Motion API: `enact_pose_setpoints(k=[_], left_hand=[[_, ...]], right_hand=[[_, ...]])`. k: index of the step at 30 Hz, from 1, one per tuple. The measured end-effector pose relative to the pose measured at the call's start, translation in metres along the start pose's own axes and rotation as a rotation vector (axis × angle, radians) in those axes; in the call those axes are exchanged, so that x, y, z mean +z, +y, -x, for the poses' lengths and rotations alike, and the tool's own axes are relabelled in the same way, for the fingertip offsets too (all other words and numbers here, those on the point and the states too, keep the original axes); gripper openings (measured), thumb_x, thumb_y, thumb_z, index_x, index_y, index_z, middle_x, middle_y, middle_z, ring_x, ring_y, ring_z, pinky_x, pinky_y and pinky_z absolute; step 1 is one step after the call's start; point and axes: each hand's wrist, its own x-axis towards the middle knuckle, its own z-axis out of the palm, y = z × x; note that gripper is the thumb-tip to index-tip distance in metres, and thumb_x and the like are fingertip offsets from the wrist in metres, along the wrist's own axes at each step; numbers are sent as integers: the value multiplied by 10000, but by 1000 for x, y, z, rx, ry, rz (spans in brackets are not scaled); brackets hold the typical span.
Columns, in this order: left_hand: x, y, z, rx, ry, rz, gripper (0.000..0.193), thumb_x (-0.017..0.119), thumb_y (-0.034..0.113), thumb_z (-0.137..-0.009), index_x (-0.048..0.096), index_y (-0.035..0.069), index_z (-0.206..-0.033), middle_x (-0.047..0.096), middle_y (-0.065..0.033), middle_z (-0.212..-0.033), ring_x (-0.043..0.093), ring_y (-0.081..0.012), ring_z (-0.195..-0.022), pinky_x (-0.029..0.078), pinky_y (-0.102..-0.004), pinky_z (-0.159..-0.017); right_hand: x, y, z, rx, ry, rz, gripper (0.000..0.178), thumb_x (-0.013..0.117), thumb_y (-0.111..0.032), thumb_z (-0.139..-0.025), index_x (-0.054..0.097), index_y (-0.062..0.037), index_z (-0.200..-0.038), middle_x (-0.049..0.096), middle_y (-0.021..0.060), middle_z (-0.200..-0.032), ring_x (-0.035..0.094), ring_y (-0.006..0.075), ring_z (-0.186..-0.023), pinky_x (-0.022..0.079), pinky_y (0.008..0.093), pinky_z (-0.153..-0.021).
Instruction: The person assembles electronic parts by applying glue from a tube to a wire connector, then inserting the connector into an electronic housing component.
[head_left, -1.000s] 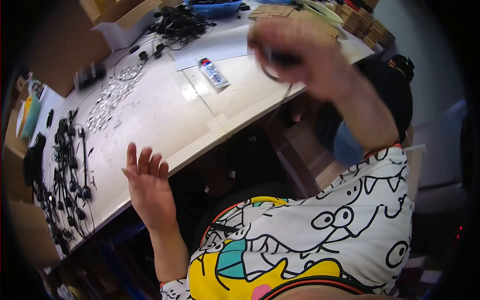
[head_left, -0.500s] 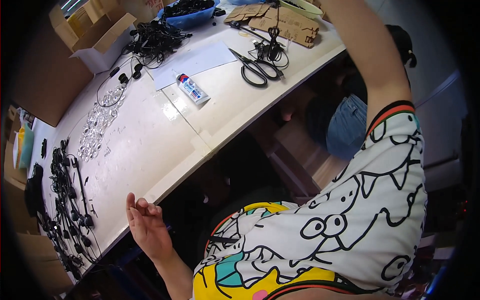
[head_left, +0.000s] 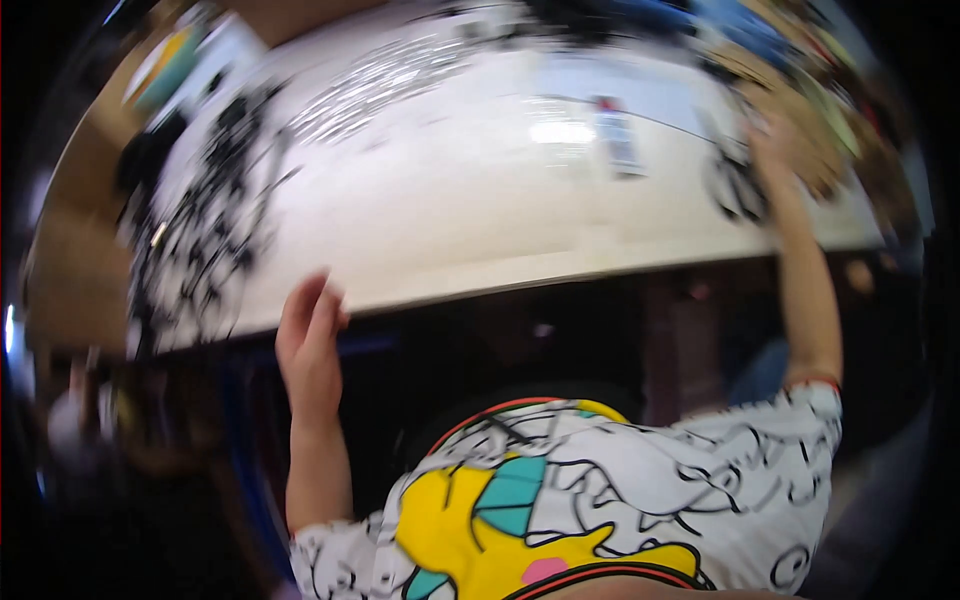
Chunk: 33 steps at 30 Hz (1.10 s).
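Observation:
My left hand [head_left: 312, 325] is raised at the table's front edge, fingers loosely bent and somewhat apart, with nothing visible in it. My right hand [head_left: 770, 130] reaches over the far right of the table, next to the scissors and the brown cardboard [head_left: 815, 150]. Motion blur hides its fingers and anything in them. Black-handled scissors [head_left: 738, 190] lie just left of my right wrist. A white and blue tube [head_left: 620, 142] with a red band rests near a white sheet [head_left: 650, 90].
Tangled black cables [head_left: 205, 220] cover the left end of the white table [head_left: 450, 215]. Small clear pieces [head_left: 385, 85] are scattered farther back. A dark heap [head_left: 575, 20] and a blue bowl [head_left: 745, 30] stand at the back. Cardboard [head_left: 75, 260] stands at the left.
My view has swung left and levelled, blurring the picture. The right hand, formerly out of view, now shows at the table's far right. My left hand remains by the front edge.

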Motion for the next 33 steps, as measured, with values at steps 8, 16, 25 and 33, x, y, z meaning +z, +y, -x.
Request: enact_pose_setpoints(k=[8,16,25,33], left_hand=[[-161,51,-88,537,610,-686,238,473,66,-850,506,16,-1081,547,-43,-913,512,-109,-814,416,-228,-733],[-200,37,-180,155,411,-1508,300,604,324,-740,634,116,-954,631,-112,-866,594,-279,-828,453,-371,-745],[-212,42,-193,121,578,-1482,293,524,355,-797,615,117,-943,610,-151,-914,570,-317,-881,440,-415,-741],[-216,62,-188,308,694,-1181,267,558,291,-784,630,45,-861,627,-147,-797,599,-279,-758,450,-350,-684]], right_hand=[[-49,-279,53,-559,-306,-773,230,612,-37,-732,562,-39,-956,497,127,-1126,446,271,-1082,346,323,-911],[-59,-428,100,-1058,-389,-1022,75,598,-87,-740,575,-52,-802,557,86,-966,500,246,-964,394,327,-835],[-35,-418,102,-919,-614,-1131,49,570,-57,-749,581,-38,-793,578,71,-875,526,244,-854,415,332,-785],[-35,-415,99,-899,-659,-1151,47,571,-55,-744,585,-34,-784,581,75,-851,529,247,-828,420,331,-766]])
